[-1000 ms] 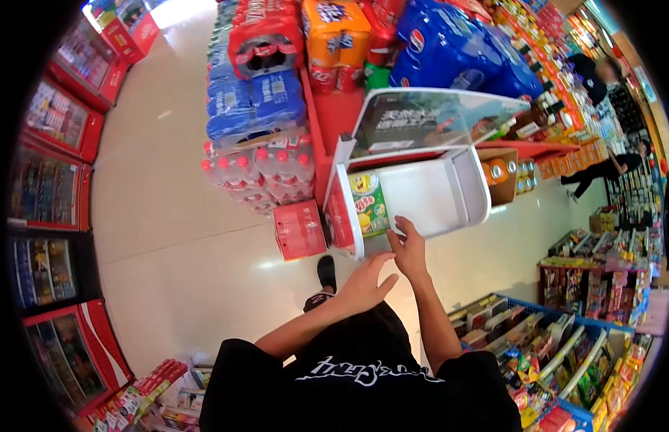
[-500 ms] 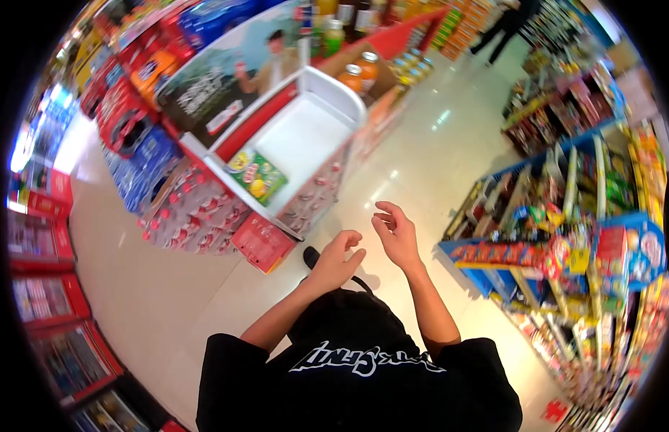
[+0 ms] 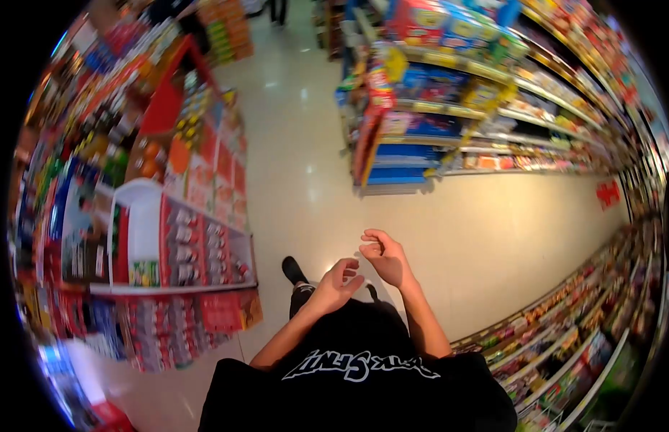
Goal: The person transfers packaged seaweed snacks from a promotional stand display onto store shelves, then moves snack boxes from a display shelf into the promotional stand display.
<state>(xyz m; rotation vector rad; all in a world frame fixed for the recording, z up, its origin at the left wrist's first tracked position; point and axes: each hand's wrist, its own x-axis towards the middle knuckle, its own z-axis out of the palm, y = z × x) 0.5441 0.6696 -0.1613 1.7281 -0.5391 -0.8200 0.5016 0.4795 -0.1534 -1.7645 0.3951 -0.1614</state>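
Both of my hands hover over the floor in front of my black shirt. My left hand [image 3: 337, 282] has its fingers loosely curved and apart, with nothing in it. Just right of it and slightly higher, my right hand [image 3: 386, 258] is empty too, its fingers bent toward the left. The two hands do not touch. Off to the left stands a white tray stand [image 3: 141, 194] with a green packet [image 3: 144, 273] in its near end. Neither hand reaches the stand.
Packed bottles [image 3: 161, 324] lie beside the stand at the left. Ahead right is a snack shelf [image 3: 421, 108]; long shelves [image 3: 557, 317] run along the lower right. Parts of people show at the top. My shoe [image 3: 294, 270] is on the tiled floor [image 3: 295, 180].
The view has turned right, so the stand and green packet now lie farther left. My hands have moved away from the stand and stay empty.
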